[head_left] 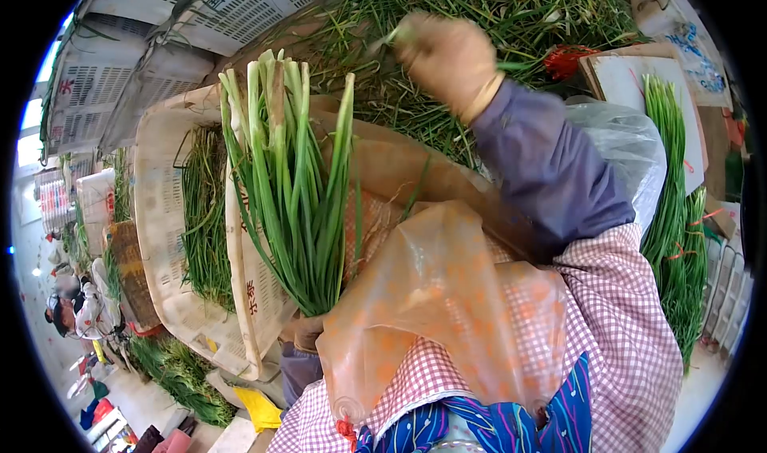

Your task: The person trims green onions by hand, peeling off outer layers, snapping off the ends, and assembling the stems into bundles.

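Observation:
My left hand (304, 331) is closed around the lower end of a bunch of scallions (300, 189). The pale root ends point up and away from me, and the green leaves run down into the grip. A plastic apron partly covers this hand. Farther off, my right hand (449, 60) is raised over a heap of loose green leaves (479, 5) and blurred by motion. Its fingers look curled together, with a pale green scrap (387, 41) at their tips.
At my left stands a white plastic crate (240, 253) with more greens (209, 213) inside. Stacked crates (224, 9) rise behind it. Tied green bundles (675, 221) lie at the right beside a white board (631, 77). A person (80, 305) is at the far left.

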`<action>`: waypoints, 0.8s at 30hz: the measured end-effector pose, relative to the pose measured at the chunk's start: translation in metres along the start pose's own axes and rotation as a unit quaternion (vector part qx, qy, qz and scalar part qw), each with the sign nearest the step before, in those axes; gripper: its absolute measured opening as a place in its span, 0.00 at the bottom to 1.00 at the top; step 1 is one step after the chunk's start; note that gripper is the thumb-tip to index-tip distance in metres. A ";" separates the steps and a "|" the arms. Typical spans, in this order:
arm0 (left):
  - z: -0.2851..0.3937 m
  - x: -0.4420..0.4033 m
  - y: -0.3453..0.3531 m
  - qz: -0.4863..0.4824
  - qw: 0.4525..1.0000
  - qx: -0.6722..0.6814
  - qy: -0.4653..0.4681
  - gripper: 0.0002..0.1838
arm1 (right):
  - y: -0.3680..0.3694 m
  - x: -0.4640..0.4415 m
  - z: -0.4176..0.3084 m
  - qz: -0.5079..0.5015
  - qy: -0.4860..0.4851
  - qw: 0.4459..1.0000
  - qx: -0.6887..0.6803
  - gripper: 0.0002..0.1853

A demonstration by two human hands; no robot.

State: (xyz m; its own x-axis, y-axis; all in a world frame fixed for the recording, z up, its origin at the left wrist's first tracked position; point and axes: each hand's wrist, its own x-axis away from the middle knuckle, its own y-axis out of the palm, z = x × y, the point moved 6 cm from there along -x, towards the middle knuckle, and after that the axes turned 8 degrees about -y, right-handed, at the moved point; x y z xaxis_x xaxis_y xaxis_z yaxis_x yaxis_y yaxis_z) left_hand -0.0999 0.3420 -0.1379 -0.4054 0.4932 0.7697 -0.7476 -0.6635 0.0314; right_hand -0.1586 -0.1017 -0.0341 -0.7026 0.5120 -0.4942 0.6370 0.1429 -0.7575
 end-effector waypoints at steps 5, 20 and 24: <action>0.000 -0.001 0.002 0.002 1.000 0.002 0.000 0.33 | 0.009 -0.004 0.046 -0.014 0.078 0.962 -0.263 0.15; -0.007 -0.005 0.000 -0.011 1.000 0.009 -0.011 0.33 | 0.050 0.042 -0.008 -0.011 0.298 0.731 -0.614 0.14; -0.007 -0.008 0.001 -0.018 1.000 0.014 -0.004 0.33 | 0.005 0.020 0.106 0.219 0.292 0.813 -0.454 0.18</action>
State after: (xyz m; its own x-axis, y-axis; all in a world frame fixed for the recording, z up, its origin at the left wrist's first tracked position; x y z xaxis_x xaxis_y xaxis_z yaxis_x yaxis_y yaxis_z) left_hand -0.1009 0.3413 -0.1490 -0.3738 0.5127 0.7729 -0.7467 -0.6607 0.0771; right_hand -0.2029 -0.1807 -0.0925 -0.2445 0.9588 -0.1448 0.9430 0.2699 0.1946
